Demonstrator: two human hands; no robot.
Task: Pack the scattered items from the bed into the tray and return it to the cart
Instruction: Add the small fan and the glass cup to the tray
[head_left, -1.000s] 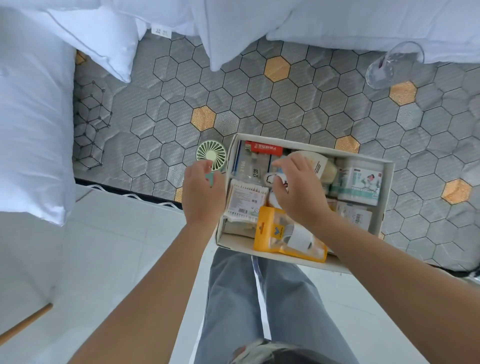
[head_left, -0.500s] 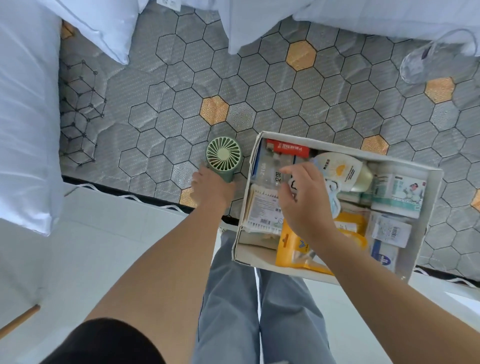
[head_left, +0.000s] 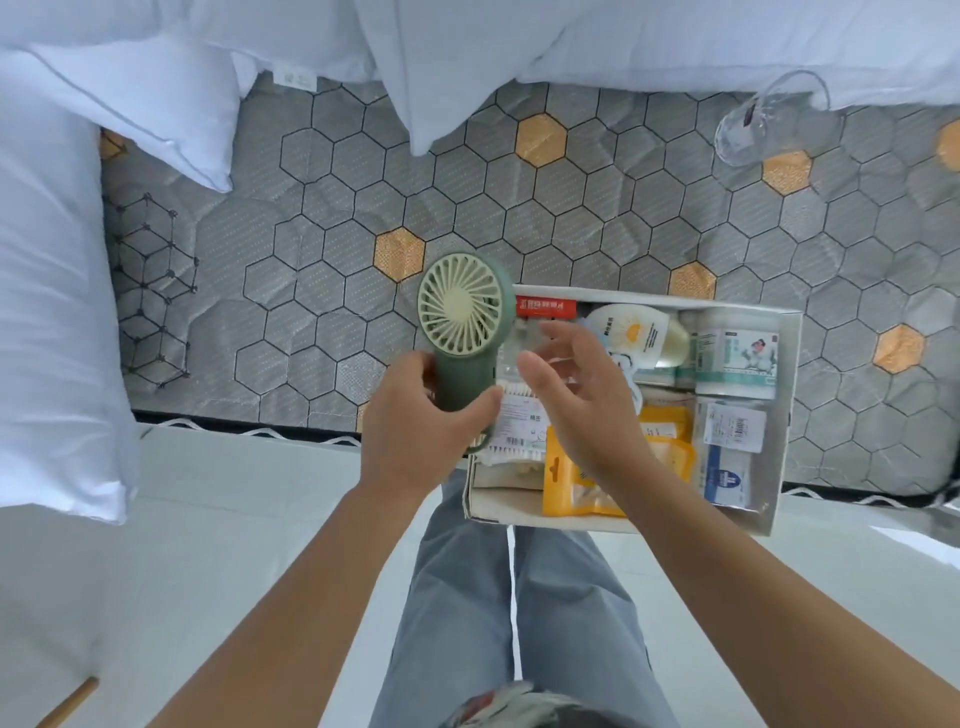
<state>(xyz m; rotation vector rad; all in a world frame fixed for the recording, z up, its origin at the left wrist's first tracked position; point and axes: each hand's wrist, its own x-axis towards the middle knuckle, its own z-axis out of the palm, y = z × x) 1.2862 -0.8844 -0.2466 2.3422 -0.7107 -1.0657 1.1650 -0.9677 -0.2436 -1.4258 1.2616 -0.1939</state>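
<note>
My left hand (head_left: 415, 415) grips the handle of a small green hand-held fan (head_left: 460, 312) and holds it upright over the left edge of the white cardboard tray (head_left: 784, 415). The tray lies on the bed's near edge, packed with several items: a cream bottle (head_left: 636, 332), a yellow pouch (head_left: 670, 457), a white and teal box (head_left: 735, 353), a cotton swab pack (head_left: 519, 415). My right hand (head_left: 576, 395) hovers open above the tray, fingers spread, just right of the fan.
A clear glass (head_left: 753, 124) lies on its side on the grey hexagon-patterned mattress (head_left: 311, 234) at the far right. White pillows (head_left: 47, 291) line the left and back. White tiled floor (head_left: 208, 519) and my grey trouser legs are below.
My left hand has lifted the fan off the mattress and brought it up over the tray's left edge. My right hand has come off the tray's items and opened.
</note>
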